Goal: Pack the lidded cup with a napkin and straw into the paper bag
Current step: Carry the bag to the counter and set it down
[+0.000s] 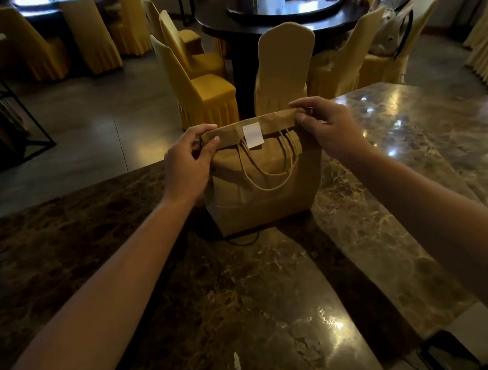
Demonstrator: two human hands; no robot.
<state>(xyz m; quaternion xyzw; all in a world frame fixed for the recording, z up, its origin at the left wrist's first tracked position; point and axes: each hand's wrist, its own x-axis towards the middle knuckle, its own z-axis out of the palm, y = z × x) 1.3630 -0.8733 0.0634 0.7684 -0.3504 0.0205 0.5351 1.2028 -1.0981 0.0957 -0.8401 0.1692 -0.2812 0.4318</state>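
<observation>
The paper bag (263, 181) stands upright on the marble table (425, 154), straight ahead of me and far across it; its top is folded over towards me, the fold running left to right, and a white sticker (253, 135) sits at the middle of that flap; my left hand (187, 165) pinches the left end of the fold, thumb on the near face; my right hand (328, 125) pinches the right end likewise; both are equally near. The twine handles (268, 164) hang down the near side, below the flap. I cannot see the cup, napkin or straw; presumably they are inside. The sticker looks pressed down, though dim light leaves me unsure.
</observation>
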